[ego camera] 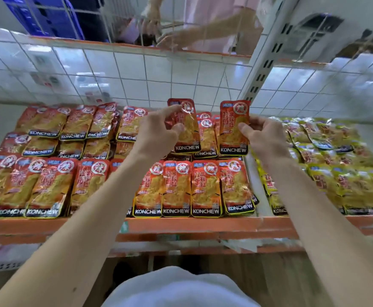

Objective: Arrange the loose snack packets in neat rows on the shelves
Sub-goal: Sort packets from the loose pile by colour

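Red KONCHEW snack packets lie in rows on the orange-edged shelf [203,227]. My left hand [156,134] pinches one red packet [187,131] upright above the middle rows. My right hand [263,138] grips a second red packet [234,129] upright just to its right. A front row of red packets [194,189] stands neatly below both hands. More red packets [48,187] fill the left side, some overlapping.
Yellow packets [336,169] fill the shelf's right section past a white divider [252,173]. A wire grid backs the shelf, with a white slotted upright post [267,54]. Beyond it, another person's arm [203,34] reaches over the upper shelf. A blue crate [46,16] sits top left.
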`<state>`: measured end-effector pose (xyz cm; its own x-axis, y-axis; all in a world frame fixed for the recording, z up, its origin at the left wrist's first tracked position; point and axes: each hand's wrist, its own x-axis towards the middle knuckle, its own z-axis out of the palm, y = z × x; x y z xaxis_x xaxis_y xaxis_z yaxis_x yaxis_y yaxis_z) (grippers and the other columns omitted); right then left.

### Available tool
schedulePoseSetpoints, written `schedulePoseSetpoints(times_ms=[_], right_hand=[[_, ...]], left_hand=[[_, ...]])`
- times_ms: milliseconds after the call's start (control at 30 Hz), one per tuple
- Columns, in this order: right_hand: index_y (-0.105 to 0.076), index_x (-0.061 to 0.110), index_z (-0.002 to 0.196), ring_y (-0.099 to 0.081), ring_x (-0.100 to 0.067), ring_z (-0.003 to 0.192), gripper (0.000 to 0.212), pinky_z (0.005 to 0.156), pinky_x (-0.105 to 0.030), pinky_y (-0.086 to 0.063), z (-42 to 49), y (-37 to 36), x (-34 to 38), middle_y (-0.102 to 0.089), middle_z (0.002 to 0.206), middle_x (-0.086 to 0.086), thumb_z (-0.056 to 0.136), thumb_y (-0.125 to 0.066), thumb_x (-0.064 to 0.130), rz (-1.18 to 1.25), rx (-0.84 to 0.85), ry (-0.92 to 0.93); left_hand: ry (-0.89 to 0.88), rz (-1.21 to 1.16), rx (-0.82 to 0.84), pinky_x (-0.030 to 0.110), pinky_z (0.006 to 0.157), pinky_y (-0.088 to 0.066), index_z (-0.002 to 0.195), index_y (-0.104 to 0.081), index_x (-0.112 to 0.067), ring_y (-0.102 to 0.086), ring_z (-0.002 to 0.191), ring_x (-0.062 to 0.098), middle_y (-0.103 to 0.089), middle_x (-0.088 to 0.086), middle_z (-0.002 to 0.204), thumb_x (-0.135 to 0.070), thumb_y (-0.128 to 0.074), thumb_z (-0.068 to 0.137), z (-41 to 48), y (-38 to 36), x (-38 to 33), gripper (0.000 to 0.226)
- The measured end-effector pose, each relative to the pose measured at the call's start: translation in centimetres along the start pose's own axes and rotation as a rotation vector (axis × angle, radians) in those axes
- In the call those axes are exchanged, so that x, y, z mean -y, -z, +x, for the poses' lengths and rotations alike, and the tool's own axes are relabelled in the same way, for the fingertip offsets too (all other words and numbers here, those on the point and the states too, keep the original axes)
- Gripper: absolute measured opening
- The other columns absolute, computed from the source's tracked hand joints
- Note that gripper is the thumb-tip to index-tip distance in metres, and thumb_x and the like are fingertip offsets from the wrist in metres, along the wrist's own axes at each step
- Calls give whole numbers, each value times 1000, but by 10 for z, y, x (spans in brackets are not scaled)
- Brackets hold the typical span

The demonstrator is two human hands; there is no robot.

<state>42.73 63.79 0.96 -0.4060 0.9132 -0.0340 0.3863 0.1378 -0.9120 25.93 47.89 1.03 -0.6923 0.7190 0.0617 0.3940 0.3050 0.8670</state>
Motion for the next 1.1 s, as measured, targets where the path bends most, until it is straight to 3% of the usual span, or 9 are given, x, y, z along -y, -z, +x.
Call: schedulePoseSetpoints(times_ms=[100, 133, 200, 333, 400, 500, 700, 867, 1100], right_hand=[[-69, 12, 115, -65, -2, 83, 24, 63, -5, -48, 17, -4, -10, -72, 100, 1, 92, -69, 19, -52, 27, 7], [-69, 11, 115, -66, -4, 85, 24, 63, -7, -48, 21, -6, -13, -72, 101, -1, 92, -69, 19, -63, 46, 1], [-69, 9, 116, -67, -10, 90, 26, 69, -13, -50, 29, -8, -18, -72, 102, -2, 91, -70, 19, -100, 58, -8], [-70, 10, 114, -67, -16, 93, 28, 80, -26, -55, 40, -10, -26, -72, 102, -3, 90, -71, 23, -226, 50, 29], [-70, 10, 113, -66, -16, 90, 26, 70, -18, -51, 43, -11, -29, -71, 101, -2, 91, -70, 24, -277, 63, 43], [-71, 10, 110, -64, -16, 89, 24, 72, -21, -49, 43, -12, -32, -70, 97, -2, 91, -69, 24, -342, 48, 79], [-68, 8, 115, -60, -19, 92, 27, 81, -26, -46, 40, -17, -37, -62, 91, 0, 92, -68, 23, -398, 44, 126], [-62, 8, 126, -50, -22, 115, 37, 84, -15, -25, 38, -20, -40, -59, 124, -10, 95, -63, 27, -471, 37, 127], [-51, 9, 139, -32, -27, 133, 49, 109, -34, -30, 33, -21, -46, -45, 137, -12, 96, -62, 30, -510, 55, 161]], left_hand=[[-48, 96, 30, 15, 61, -56, 141, -56, -22, -70, 82, 35, -70, 2, 118, -15, -70, 93, 12, -13, 0, 51], [-57, 110, 43, 16, 65, -57, 141, -56, -22, -70, 84, 33, -69, 7, 124, -15, -70, 92, 16, -17, 2, 51], [-61, 123, 74, 32, 82, -61, 140, -57, -21, -70, 93, 27, -67, 9, 127, -16, -71, 91, 22, -26, 5, 51], [-86, 259, 93, 43, 92, -55, 139, -58, -25, -57, 66, 9, -72, 7, 117, -23, -72, 91, 32, -42, 11, 50], [-91, 342, 77, 42, 103, -40, 140, -56, -29, -63, 83, 20, -71, 6, 116, -30, -69, 93, 36, -50, 16, 49], [-77, 480, 66, 32, 87, -12, 143, -50, -35, -46, 125, 23, -65, 6, 124, -39, -63, 96, 37, -58, 22, 49], [-113, 645, 75, 41, 91, -20, 139, -55, -38, -32, 131, 24, -50, -1, 135, -43, -56, 98, 36, -62, 29, 42], [-119, 630, 70, 46, 101, -25, 134, -58, -35, -28, 132, 24, -42, 3, 139, -42, -57, 98, 34, -64, 33, 37], [-196, 735, 146, 54, 116, -10, 145, -46, -35, -13, 146, 23, -27, 0, 158, -59, -54, 92, 25, -64, 37, 58]])
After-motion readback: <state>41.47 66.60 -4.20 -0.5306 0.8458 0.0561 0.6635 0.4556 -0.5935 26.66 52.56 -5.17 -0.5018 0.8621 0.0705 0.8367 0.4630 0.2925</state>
